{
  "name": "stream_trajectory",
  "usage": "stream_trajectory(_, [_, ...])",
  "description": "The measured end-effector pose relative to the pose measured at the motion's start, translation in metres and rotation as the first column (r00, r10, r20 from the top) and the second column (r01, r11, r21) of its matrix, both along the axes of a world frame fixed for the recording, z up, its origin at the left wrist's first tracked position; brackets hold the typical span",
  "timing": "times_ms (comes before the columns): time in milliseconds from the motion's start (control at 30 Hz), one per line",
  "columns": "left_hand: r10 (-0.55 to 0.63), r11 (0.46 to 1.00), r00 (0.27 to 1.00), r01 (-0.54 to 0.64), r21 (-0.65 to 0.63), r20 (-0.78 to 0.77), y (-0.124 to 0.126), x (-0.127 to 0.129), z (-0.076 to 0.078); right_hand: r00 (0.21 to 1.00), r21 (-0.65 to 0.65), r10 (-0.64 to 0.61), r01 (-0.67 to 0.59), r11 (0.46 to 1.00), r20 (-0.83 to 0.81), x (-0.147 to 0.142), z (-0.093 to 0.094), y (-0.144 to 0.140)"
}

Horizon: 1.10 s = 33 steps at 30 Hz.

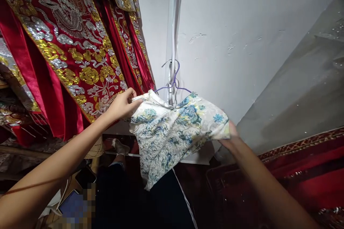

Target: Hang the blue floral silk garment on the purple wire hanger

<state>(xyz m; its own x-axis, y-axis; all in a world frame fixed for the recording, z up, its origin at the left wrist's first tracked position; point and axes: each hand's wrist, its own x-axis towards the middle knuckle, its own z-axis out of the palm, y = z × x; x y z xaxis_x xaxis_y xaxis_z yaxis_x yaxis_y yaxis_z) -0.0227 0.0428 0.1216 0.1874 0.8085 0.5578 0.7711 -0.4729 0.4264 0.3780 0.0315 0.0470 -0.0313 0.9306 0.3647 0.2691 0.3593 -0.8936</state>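
Observation:
A short-sleeved floral blouse (172, 128), white with blue and yellow patterns, hangs on a purple wire hanger (176, 73) in front of me. The hanger's hook stands up above the collar, beside a white strip on the wall. My left hand (125, 103) pinches the shoulder and sleeve on the left side, thumb on top. At the opposite sleeve, my right hand (231, 136) is closed on the cloth's edge, its fingers partly hidden behind the fabric and a little blurred. The blouse's lower hem slants down to a point at the left.
Red embroidered cloth (88, 50) with gold and silver sequins hangs at the left. A pale wall (228, 25) rises behind the blouse. Lower left are a phone-like device (72, 204) and cables. Dark red fabric (317, 179) lies at the lower right. A foot (120, 148) shows below.

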Motion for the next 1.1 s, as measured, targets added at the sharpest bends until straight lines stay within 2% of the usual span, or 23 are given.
stream_trajectory(67, [0.011,0.995,1.0,-0.014,0.094,0.025,-0.007,-0.004,-0.003,0.992,-0.117,0.026,-0.041,0.992,-0.126,0.012,0.001,-0.005])
stream_trajectory(133, [0.005,0.986,0.998,-0.015,0.168,0.058,-0.009,-0.004,-0.001,0.976,-0.225,0.005,-0.055,0.973,-0.219,0.019,0.011,-0.012])
stream_trajectory(233, [-0.019,0.972,0.996,-0.001,0.234,0.083,-0.007,0.0,0.014,0.956,-0.21,-0.125,0.07,0.975,-0.264,0.016,0.037,-0.025])
stream_trajectory(333, [-0.022,0.966,0.998,0.007,0.26,0.054,-0.006,0.005,0.032,0.915,-0.173,-0.185,0.13,0.976,-0.359,0.004,0.06,-0.041])
stream_trajectory(433, [-0.049,0.96,0.998,0.058,0.274,-0.039,-0.012,0.017,0.044,0.878,-0.191,-0.229,0.161,0.968,-0.421,-0.007,0.064,-0.069])
stream_trajectory(500, [-0.116,0.955,0.989,0.136,0.264,-0.091,-0.02,0.029,0.045,0.889,-0.217,-0.179,0.093,0.972,-0.422,-0.015,0.058,-0.095])
stream_trajectory(567, [-0.223,0.95,0.972,0.235,0.208,-0.081,-0.029,0.044,0.041,0.913,-0.231,0.064,-0.17,0.958,-0.404,-0.026,0.05,-0.123])
stream_trajectory(600, [-0.282,0.945,0.959,0.285,0.163,-0.04,-0.034,0.051,0.037,0.891,-0.227,0.237,-0.341,0.912,-0.387,-0.034,0.046,-0.135])
stream_trajectory(633, [-0.334,0.937,0.942,0.329,0.122,0.024,-0.038,0.057,0.033,0.825,-0.208,0.435,-0.525,0.825,-0.36,-0.043,0.042,-0.145])
stream_trajectory(667, [-0.368,0.928,0.923,0.358,0.1,0.112,-0.042,0.063,0.027,0.743,-0.189,0.58,-0.655,0.731,-0.333,-0.053,0.039,-0.152])
stream_trajectory(733, [-0.377,0.926,0.869,0.357,0.123,0.319,-0.05,0.07,0.017,0.557,-0.127,0.765,-0.826,0.548,-0.322,-0.07,0.035,-0.155])
stream_trajectory(767, [-0.368,0.93,0.83,0.33,0.161,0.419,-0.053,0.071,0.013,0.492,-0.096,0.809,-0.867,0.489,-0.322,-0.077,0.032,-0.151])
stream_trajectory(800, [-0.364,0.931,0.781,0.296,0.211,0.507,-0.056,0.071,0.01,0.455,-0.071,0.835,-0.887,0.457,-0.309,-0.082,0.03,-0.145])
stream_trajectory(833, [-0.371,0.928,0.724,0.265,0.262,0.582,-0.059,0.07,0.01,0.461,-0.055,0.844,-0.884,0.464,-0.273,-0.085,0.027,-0.137])
stream_trajectory(867, [-0.396,0.917,0.661,0.251,0.309,0.637,-0.062,0.068,0.011,0.509,-0.053,0.834,-0.858,0.51,-0.213,-0.086,0.024,-0.128])
stream_trajectory(967, [-0.487,0.874,0.491,0.263,0.409,0.722,-0.074,0.066,0.022,0.74,0.02,0.671,-0.672,0.74,0.035,-0.089,0.018,-0.105])
stream_trajectory(1000, [-0.495,0.869,0.453,0.273,0.413,0.741,-0.079,0.069,0.027,0.796,0.08,0.594,-0.603,0.793,0.113,-0.092,0.017,-0.1])
stream_trajectory(1033, [-0.49,0.871,0.421,0.285,0.401,0.763,-0.085,0.072,0.031,0.83,0.153,0.523,-0.553,0.819,0.195,-0.097,0.016,-0.095])
stream_trajectory(1100, [-0.444,0.886,0.375,0.317,0.338,0.814,-0.097,0.084,0.037,0.849,0.334,0.374,-0.499,0.8,0.372,-0.109,0.016,-0.086])
